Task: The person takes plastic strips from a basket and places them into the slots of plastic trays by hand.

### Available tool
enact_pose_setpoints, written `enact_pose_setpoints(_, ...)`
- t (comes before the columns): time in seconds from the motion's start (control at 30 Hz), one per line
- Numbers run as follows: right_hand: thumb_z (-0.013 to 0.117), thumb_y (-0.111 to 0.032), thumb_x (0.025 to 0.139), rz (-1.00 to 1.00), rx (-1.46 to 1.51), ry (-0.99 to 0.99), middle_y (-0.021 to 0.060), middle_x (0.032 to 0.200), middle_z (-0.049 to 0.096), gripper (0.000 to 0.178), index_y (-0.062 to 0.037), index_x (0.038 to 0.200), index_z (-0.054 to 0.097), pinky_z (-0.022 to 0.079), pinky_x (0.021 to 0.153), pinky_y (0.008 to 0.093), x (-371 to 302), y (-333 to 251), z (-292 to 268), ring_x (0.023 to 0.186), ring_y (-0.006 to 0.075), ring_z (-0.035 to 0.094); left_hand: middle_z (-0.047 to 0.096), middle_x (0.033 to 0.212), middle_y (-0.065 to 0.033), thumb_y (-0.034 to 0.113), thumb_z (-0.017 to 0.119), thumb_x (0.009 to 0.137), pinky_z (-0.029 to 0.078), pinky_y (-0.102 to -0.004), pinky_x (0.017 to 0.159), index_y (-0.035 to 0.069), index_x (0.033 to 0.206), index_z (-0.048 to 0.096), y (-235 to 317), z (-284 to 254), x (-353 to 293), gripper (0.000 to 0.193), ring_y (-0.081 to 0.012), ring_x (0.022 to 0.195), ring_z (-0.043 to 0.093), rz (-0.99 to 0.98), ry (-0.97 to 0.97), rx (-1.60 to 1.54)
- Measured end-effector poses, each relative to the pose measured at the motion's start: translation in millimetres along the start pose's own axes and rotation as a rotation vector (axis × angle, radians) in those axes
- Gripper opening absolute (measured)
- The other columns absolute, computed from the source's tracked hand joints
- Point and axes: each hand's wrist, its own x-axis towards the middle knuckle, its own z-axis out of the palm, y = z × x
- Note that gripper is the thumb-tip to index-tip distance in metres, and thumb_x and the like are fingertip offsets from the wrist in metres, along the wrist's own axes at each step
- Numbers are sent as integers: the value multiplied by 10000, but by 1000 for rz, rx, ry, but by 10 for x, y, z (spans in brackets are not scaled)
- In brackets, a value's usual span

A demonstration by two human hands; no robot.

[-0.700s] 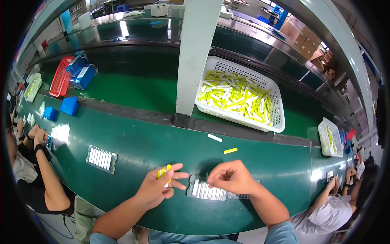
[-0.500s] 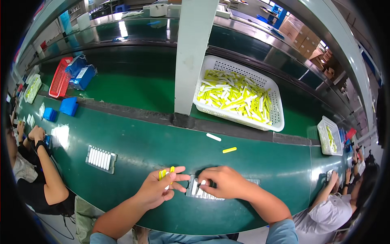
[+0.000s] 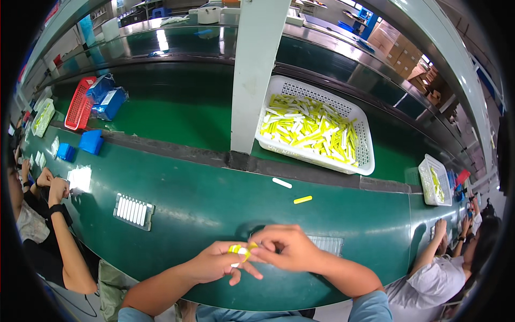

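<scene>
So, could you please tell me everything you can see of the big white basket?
The basket is roughly rectangular, with rounded corners and a smooth rim, and looks like plastic. Many small holes pierce its visible inner walls. It stands open-topped, heaped with yellow and white strips that hide its floor. It sits right of the pale pillar, by the black band; whether it touches the band is unclear. The left hand and right hand are clear of it.

I hold several slim yellow-and-white strips (image 3: 235, 249) bunched in my left hand (image 3: 217, 263), just beside my right hand (image 3: 287, 248).
</scene>
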Motion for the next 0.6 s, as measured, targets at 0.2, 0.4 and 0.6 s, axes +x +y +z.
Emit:
enact_pose_setpoints(0.2,810,-40,807,-273,-267,309,0,637,573,59,-62,842,767,348,485,282,-228,-20,-133,512,113,475,565,1439,-203,210,428,1107,524,-273,631,-18,1525,389,29,44,-23,478,-310,1162,678,21,-20,-17)
enact_pose_setpoints(0.4,881,-195,706,-321,-985,262,-21,695,560,192,-107,835,770,356,633,341,-599,104,110,673,186,496,518,1474,-270,74,431,1042,526,-304,605,-60,1535,343,83,112,-40,518,-307,1110,698,50,89,-116)
enact_pose_setpoints(0.6,788,-245,835,-69,-653,57,25,922,522,332,-83,1122,742,328,838,387,-754,35,146,895,220,493,459,1526,-279,33,426,964,552,-342,708,-49,1569,281,52,67,-16,628,-369,1201,650,9,-59,-175)
